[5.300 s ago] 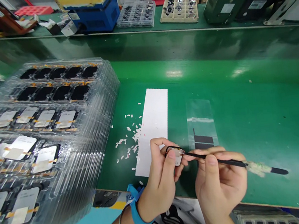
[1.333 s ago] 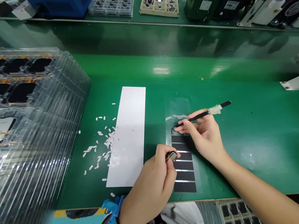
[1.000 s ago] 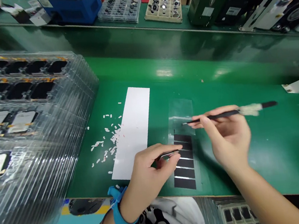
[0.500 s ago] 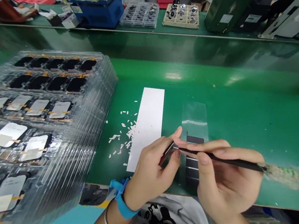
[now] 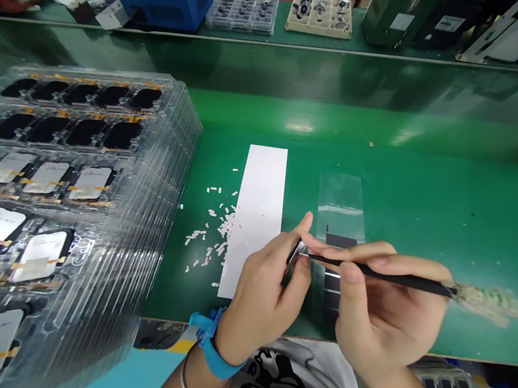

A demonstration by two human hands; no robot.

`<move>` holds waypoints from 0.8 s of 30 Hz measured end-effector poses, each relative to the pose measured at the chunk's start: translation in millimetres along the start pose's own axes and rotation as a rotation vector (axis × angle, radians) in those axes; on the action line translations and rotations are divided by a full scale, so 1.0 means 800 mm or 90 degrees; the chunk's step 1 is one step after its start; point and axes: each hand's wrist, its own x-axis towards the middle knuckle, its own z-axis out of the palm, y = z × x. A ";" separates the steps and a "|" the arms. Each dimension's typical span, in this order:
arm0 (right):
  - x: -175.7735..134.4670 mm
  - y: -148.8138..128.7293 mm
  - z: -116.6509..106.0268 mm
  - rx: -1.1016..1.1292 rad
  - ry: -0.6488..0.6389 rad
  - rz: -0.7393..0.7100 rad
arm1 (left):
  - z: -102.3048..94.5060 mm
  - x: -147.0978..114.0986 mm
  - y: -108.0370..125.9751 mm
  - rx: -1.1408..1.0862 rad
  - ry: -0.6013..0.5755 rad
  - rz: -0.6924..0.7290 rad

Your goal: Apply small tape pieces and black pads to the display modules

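Observation:
My left hand (image 5: 267,281), with a blue band at the wrist, is closed in a pinch on a small flat screen part (image 5: 295,251) that has a black edge and a silvery face. Most of that part is hidden by the fingers. In my right hand (image 5: 390,307) is a slim black pen-like tool (image 5: 404,277), its thin tip against or very near the screen part. Beige and green wrapping covers the tool's rear end. Beneath the hands lies a clear film strip (image 5: 341,199) bearing dark rectangles. A white paper strip (image 5: 263,193) lies left of it.
Small white scraps (image 5: 225,226) are scattered beside the paper. A tall stack of clear trays (image 5: 159,187) holding screen parts stands at the left. On the back shelf are a blue machine (image 5: 169,3), a clear parts box (image 5: 243,8), a beige tray (image 5: 318,17) and a green box (image 5: 410,2).
The view has shifted slightly, so the shelf and trays sit higher. The screen part in my left hand shows more of its silvery face; both hands keep their holds.

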 end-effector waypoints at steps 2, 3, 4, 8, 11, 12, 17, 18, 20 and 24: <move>-0.002 0.002 0.001 -0.009 0.004 -0.012 | 0.000 0.000 -0.001 0.021 0.009 0.009; -0.003 0.002 0.002 -0.011 0.005 -0.015 | 0.000 -0.001 -0.002 0.030 0.012 0.014; -0.004 0.003 0.002 -0.013 0.005 -0.019 | 0.000 -0.001 -0.003 0.035 0.016 0.020; -0.006 0.006 0.000 -0.028 0.001 -0.031 | 0.000 -0.003 -0.006 0.032 0.022 0.033; -0.006 0.009 0.000 -0.038 0.006 -0.037 | 0.000 -0.003 -0.007 0.028 0.021 0.035; -0.007 0.010 0.000 -0.039 0.011 -0.038 | 0.000 -0.003 -0.006 0.028 0.020 0.034; -0.008 0.010 0.001 -0.041 0.014 -0.027 | 0.000 -0.003 -0.005 0.036 0.014 0.020; -0.008 0.010 0.000 -0.041 0.013 -0.025 | -0.001 -0.003 -0.005 0.038 0.014 0.019; -0.008 0.010 0.000 -0.044 0.015 -0.024 | -0.001 -0.004 -0.005 0.042 0.016 0.019; -0.008 0.010 -0.001 -0.049 0.007 -0.034 | -0.001 -0.004 -0.005 0.047 0.017 0.021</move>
